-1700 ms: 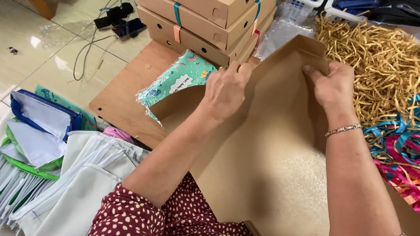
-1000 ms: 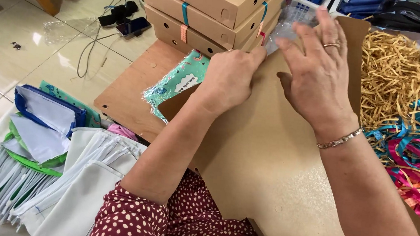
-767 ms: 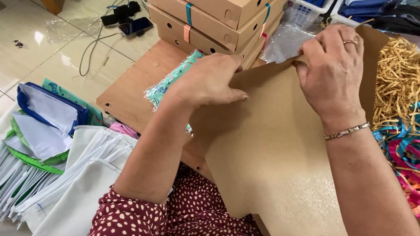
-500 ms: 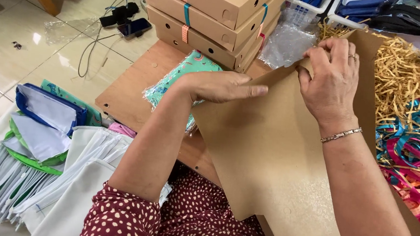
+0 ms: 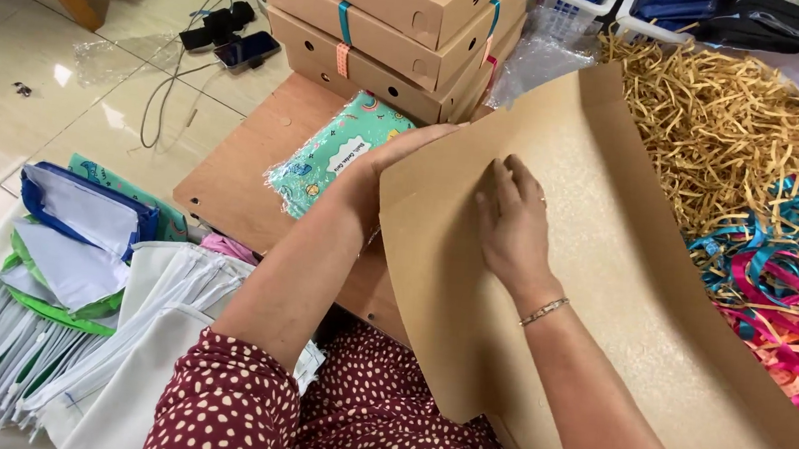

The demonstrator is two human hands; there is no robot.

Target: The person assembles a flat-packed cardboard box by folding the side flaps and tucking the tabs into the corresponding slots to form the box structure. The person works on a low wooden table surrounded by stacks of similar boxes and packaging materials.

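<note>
A large flat sheet of brown cardboard point(image 5: 622, 299) lies tilted across my lap and a low wooden board point(image 5: 252, 165). My left hand point(image 5: 380, 171) grips the sheet's left edge, fingers curled over the top of it. My right hand point(image 5: 513, 229) presses flat on the cardboard's face, fingers pointing away from me, a thin bracelet on the wrist. Just left of the sheet a teal patterned packet point(image 5: 334, 153) rests on the board, partly hidden by my left hand.
Stacked brown cardboard boxes point(image 5: 387, 24) with coloured bands stand at the back. Shredded tan paper filler point(image 5: 740, 128) and coloured ribbons point(image 5: 784, 283) lie at right. White and blue bags point(image 5: 72, 275) are piled on the tiled floor at left, with cables and a phone point(image 5: 242, 46).
The cardboard has been turned and lowered. My right hand left its top edge and now presses its face; my left hand moved from on top to gripping the left edge.
</note>
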